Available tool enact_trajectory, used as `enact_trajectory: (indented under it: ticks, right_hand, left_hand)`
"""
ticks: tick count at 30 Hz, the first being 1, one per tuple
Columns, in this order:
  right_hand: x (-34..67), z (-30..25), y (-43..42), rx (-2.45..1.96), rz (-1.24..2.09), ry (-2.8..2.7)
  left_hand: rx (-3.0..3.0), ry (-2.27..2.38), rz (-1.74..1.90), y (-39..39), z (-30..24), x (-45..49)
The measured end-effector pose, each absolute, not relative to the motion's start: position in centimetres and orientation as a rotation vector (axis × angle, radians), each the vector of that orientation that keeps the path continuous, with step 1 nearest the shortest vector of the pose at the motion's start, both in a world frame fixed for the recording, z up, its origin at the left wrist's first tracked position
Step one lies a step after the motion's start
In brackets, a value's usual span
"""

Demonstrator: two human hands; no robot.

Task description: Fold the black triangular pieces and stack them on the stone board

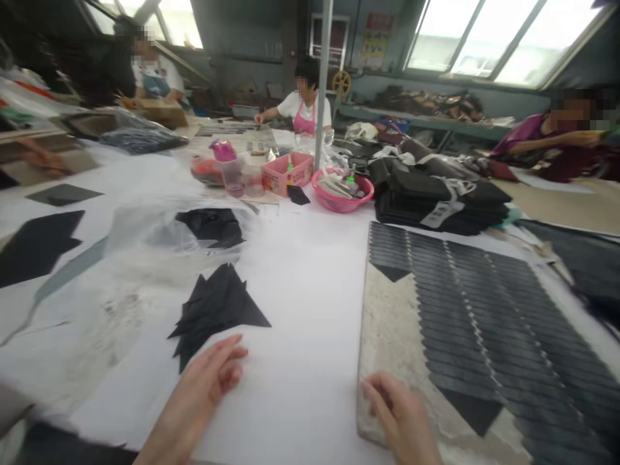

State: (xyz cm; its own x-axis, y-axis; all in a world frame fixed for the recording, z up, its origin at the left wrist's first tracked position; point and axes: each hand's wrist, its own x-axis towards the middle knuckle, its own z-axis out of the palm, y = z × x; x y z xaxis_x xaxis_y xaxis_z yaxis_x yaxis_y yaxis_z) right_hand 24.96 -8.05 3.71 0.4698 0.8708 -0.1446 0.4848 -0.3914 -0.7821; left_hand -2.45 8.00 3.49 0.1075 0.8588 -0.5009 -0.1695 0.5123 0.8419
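Left hand [208, 378] by a black pile [217, 300], right hand [402, 413] over a board [387, 323]

The right hand hides part of the board's left edge, and its fingers are bent together so that I cannot tell whether they grip anything. Both wrists run out at the bottom of the view; so does the board's near end. Blur softens everything, and the clear bag [140, 226] beyond the pile shows black pieces [210, 226] only vaguely.

The pile lies left of centre, just ahead of the left hand, as thin, pointed sheets fanned unevenly over one another. The left fingers are loosely curled and released; whether they touch the pile is unclear. On the pale, stained board, dark pieces [450, 303] overlap in close columns with toothed edges, and two triangles [472, 410] stand out along the left side.

A broad white strip of surface [300, 290] separates pile and board, reaching forward to the pink basin [341, 200]. The black stack [436, 197] sits just beyond the board's far edge.
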Motion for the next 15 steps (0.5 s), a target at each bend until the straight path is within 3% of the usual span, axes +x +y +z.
enact_trajectory:
  ticks: [6, 10, 15]
  right_hand:
    - [35.8, 7.0, 0.3, -2.456, 0.195, -1.493]
    - [41.2, 6.6, 6.5, -2.547, 0.084, -1.526]
    - [44.5, 5.2, 9.7, -2.595, 0.080, -1.651]
  left_hand:
    - [1.632, 1.299, 0.738, 3.7, -0.9, -1.7]
    - [2.158, 1.116, 0.735, 3.8, -1.6, -0.5]
    - [2.344, 1.045, 0.735, 4.2, -1.6, -0.4]
